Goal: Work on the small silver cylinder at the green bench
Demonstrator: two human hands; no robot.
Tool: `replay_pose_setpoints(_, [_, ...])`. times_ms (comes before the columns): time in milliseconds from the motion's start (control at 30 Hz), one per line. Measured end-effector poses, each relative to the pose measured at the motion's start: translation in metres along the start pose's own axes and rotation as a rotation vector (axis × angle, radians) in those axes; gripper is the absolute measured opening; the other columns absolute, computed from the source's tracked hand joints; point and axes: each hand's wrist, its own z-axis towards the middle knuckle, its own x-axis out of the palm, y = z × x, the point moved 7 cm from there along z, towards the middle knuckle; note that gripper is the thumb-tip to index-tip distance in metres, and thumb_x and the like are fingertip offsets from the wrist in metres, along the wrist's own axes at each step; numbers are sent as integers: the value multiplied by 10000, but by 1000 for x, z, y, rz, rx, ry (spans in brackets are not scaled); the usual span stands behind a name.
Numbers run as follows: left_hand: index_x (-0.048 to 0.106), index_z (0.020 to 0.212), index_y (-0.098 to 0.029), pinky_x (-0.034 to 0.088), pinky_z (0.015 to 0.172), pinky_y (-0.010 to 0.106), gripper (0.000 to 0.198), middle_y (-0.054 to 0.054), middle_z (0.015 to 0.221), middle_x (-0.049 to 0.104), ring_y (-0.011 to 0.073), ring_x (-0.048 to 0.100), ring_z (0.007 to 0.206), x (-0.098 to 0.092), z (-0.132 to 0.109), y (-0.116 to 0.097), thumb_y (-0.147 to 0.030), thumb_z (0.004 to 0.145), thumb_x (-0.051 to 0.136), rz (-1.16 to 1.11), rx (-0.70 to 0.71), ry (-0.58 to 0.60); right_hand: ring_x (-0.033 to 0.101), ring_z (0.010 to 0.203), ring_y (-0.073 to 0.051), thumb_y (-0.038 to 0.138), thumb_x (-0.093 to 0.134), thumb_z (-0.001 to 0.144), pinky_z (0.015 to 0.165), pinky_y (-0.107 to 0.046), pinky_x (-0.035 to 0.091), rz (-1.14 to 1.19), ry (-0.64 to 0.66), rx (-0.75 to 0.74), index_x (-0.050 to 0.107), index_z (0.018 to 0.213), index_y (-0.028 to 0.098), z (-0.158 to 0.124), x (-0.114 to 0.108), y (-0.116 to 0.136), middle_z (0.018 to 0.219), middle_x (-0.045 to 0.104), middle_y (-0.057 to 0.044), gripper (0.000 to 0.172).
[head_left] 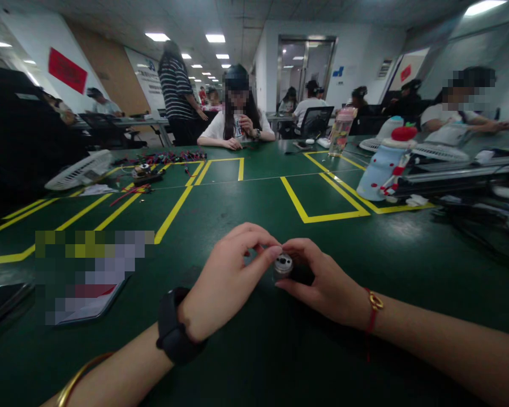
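A small silver metal cylinder (283, 267), with a round end face and dark holes in it, stands at the table's middle, close in front of me. My right hand (322, 280) curves round its right side, fingers behind it and thumb in front. From the left, my left hand (237, 265) reaches its top edge, thumb and index finger pinched together there. Whatever lies between those left fingertips is too small to make out. The cylinder's lower right side is partly hidden by shadow and my right hand.
Yellow tape lines mark the green table (237, 203). To the left lie a phone-like blurred object (97, 299), a white fan (80, 169) and a heap of wires (173, 158). A blue bottle (375, 172) and cables (483, 226) are on the right. A person (236, 113) sits opposite.
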Motion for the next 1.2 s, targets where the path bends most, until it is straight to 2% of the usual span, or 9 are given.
replay_pose_setpoints(67, [704,876,-226,480,793,320,145,16,954,660,176,611,901,-5,-2,8,-288,914,579,14,-36,-29,594,956,-101,307,667,812,847,-274,527,-41,-27,27,421,1234,252,-1,-3,0,1115,580,-15,491])
replay_pose_setpoints(133, [712,873,-231,477,816,328,130,12,949,661,177,613,901,-2,-6,18,-291,903,601,26,-74,-2,586,941,-95,299,665,800,838,-265,521,-68,-50,34,441,1211,248,-1,-5,0,1100,579,-8,470])
replay_pose_setpoints(267, [739,868,-255,472,861,342,113,8,966,665,185,615,927,22,-13,35,-273,886,629,73,-96,147,575,932,-91,304,654,800,830,-253,511,-80,-62,19,467,1177,236,0,-7,1,1079,579,-6,426])
replay_pose_setpoints(400, [754,869,-285,458,868,372,109,5,960,681,210,604,943,36,-16,38,-293,877,646,185,-62,184,569,933,-88,298,642,807,837,-252,503,-80,-58,16,468,1181,236,0,-6,1,1087,577,-5,417])
replay_pose_setpoints(767, [745,853,-254,468,876,371,86,17,945,704,225,622,951,39,-17,43,-300,855,673,115,-112,159,575,942,-108,311,656,804,832,-273,505,-111,-20,22,475,1187,227,0,-2,3,1095,585,-20,432])
replay_pose_setpoints(900, [725,977,-249,488,843,340,150,22,993,696,208,633,931,31,-17,41,-316,859,661,91,-129,148,591,948,-111,323,665,798,849,-267,525,-69,-39,47,486,1174,220,2,-10,2,1094,593,-27,428])
replay_pose_setpoints(967, [699,1047,-254,493,825,332,209,24,1036,689,201,635,922,17,-21,45,-360,887,616,67,-172,121,603,965,-121,353,662,804,875,-274,532,-58,-90,101,481,1202,212,-2,-31,-6,1130,591,-46,459])
replay_pose_setpoints(1033, [683,1067,-265,490,822,328,249,20,1056,689,201,636,931,-3,-29,54,-418,919,553,40,-240,93,611,972,-145,418,648,814,877,-300,538,-125,-182,189,473,1266,216,-14,-68,-24,1176,583,-67,525])
replay_pose_setpoints(1200, [668,1051,-284,482,754,307,333,-6,915,699,201,641,852,-52,-67,107,-546,898,530,24,-478,33,595,912,-235,603,590,779,804,-395,506,-699,-503,485,533,1273,264,-83,-201,-87,1156,594,-95,602])
